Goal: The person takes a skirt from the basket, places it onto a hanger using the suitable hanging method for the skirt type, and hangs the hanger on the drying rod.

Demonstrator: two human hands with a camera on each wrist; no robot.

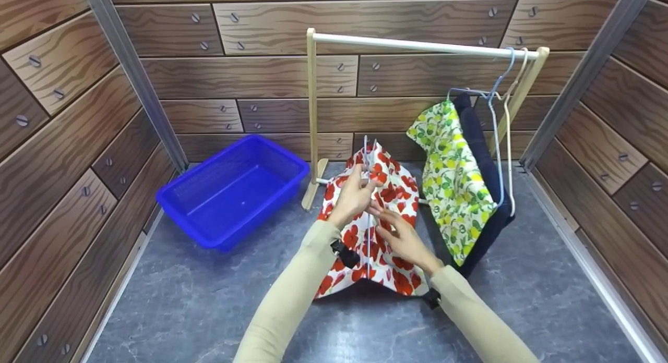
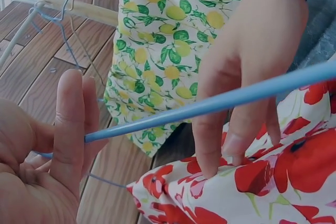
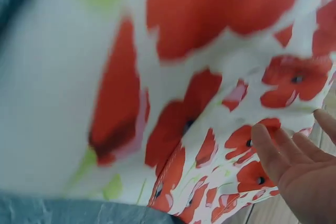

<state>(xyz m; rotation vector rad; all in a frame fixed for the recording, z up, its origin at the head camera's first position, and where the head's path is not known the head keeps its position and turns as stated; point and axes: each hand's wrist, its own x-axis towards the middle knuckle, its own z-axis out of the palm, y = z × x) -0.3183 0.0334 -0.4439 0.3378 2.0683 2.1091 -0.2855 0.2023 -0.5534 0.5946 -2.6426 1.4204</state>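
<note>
A cloth with red poppies on white (image 1: 350,237) drapes in two flaps over the bar of a light-blue wire hanger (image 2: 210,103). My left hand (image 1: 357,193) holds the hanger, its fingers around the wire near one end in the left wrist view. Just to the right and lower, my right hand (image 1: 406,239) lies along the cloth. Its fingertips touch the fabric in the left wrist view, and its fingers (image 3: 270,153) look extended in the right wrist view. The hanger's lower bar runs between the two flaps. Fabric hides much of the hanger.
On the right, a wooden rack with a white rail (image 1: 407,44) carries a lemon-print cloth (image 1: 454,180) on a blue hanger and a dark cloth (image 1: 488,243) on a pale hanger. A blue plastic basket (image 1: 224,240) stands at left on the grey floor, within wood-patterned walls.
</note>
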